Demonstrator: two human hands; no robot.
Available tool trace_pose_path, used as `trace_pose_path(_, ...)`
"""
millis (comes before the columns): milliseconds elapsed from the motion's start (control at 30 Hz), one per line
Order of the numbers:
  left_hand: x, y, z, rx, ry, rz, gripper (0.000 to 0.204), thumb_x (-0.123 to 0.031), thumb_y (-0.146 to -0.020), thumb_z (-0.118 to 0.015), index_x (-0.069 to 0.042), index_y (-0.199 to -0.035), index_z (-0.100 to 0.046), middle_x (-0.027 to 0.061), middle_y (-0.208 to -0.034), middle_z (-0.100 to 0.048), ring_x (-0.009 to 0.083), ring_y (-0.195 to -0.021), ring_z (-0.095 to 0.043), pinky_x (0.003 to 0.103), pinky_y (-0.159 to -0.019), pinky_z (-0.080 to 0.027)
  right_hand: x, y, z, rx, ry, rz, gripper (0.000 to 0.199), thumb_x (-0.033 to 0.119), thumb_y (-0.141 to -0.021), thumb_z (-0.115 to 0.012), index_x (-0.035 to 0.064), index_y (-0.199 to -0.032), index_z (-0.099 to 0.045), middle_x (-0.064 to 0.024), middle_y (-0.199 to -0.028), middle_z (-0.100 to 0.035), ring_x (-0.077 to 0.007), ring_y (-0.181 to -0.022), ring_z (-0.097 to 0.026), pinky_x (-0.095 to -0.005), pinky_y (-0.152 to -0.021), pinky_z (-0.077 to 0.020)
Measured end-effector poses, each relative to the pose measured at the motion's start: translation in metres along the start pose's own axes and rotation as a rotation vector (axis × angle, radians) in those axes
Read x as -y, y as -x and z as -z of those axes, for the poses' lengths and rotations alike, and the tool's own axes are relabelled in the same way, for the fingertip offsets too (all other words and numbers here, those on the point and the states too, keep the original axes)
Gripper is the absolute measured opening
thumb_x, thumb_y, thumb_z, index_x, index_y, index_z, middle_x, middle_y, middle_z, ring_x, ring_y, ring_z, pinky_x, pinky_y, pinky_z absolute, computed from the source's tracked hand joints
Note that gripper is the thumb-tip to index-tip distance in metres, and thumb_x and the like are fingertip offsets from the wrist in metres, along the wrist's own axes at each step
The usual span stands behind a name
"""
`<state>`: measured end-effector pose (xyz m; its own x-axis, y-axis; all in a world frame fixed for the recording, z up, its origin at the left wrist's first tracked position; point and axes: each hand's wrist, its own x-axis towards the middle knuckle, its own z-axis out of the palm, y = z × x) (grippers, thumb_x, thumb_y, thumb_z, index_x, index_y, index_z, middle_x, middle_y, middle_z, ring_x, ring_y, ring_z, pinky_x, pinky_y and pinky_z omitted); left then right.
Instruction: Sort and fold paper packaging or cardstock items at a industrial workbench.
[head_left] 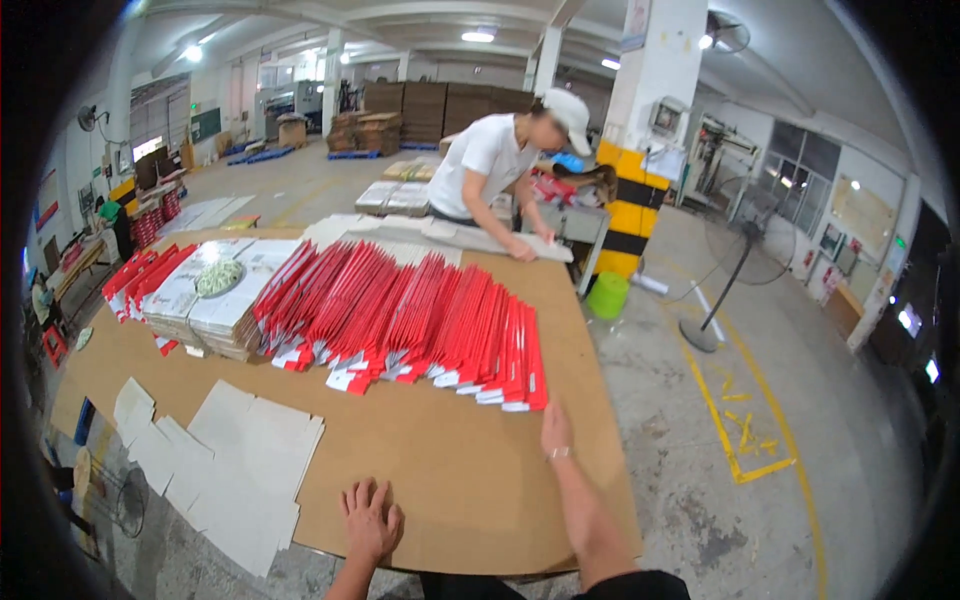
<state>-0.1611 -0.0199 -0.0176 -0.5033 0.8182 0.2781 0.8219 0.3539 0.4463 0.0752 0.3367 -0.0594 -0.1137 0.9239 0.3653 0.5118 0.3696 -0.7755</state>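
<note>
A long row of flattened red cartons [430, 310] with white ends leans in an overlapping line across the brown tabletop [450, 470]. My right hand [556, 431] is at the right end of this row, stretched out beside the last carton; its fingers are seen edge-on and whether they touch the carton is hard to see. My left hand [370, 522] lies palm down near the table's front edge, fingers spread, holding nothing. Left of it rest flat pale grey cardboard blanks [245, 455], some hanging past the table edge.
A stack of white printed sheets [212, 318] carries a roll of pale strapping [219, 278]. Across the table a co-worker [490, 165] in a white cap handles grey cardboard [500, 243]. To the right are a green bucket [607, 295], a striped pillar [628, 215] and a standing fan [745, 235].
</note>
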Motion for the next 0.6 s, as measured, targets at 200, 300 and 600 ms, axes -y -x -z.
trace_pose_path(200, 0.042, -0.009, 0.029, -0.233, -0.286, 0.306, 0.067, -0.033, -0.084, -0.063, -0.006, -0.143, -0.044, 0.0291, -0.151, -0.031, 0.0463, -0.145, -0.018, 0.068, -0.113, -0.009, 0.077, 0.175, 0.093, 0.392, 0.102, 0.323, 0.046, 0.029, -0.097, -0.053, 0.0047, -0.136, -0.051, -0.0210, -0.132, -0.057, -0.0364, -0.126, -0.051, -0.0439, -0.108, -0.0394)
trace_pose_path(300, 0.081, 0.016, 0.057, -0.032, -0.335, 0.598, 0.069, -0.049, -0.090, -0.056, -0.010, -0.145, -0.043, 0.0289, -0.149, -0.036, 0.0450, -0.145, -0.021, 0.073, -0.110, -0.006, 0.113, 0.229, 0.099, 0.525, 0.021, 0.425, 0.048, 0.029, -0.095, -0.056, 0.0053, -0.136, -0.051, -0.0209, -0.130, -0.057, -0.0367, -0.128, -0.050, -0.0452, -0.108, -0.0385)
trace_pose_path(600, -0.015, 0.041, 0.075, 0.332, 0.095, 0.052, 0.069, -0.051, -0.091, -0.057, -0.023, -0.151, -0.036, 0.0219, -0.148, -0.042, 0.0419, -0.143, -0.028, 0.071, -0.111, -0.008, 0.174, 0.271, 0.037, 1.117, 0.406, 1.182, 0.090, 0.045, -0.073, -0.077, 0.0229, -0.149, -0.035, -0.0151, -0.153, -0.033, -0.0331, -0.142, -0.030, -0.0560, -0.113, -0.0220)
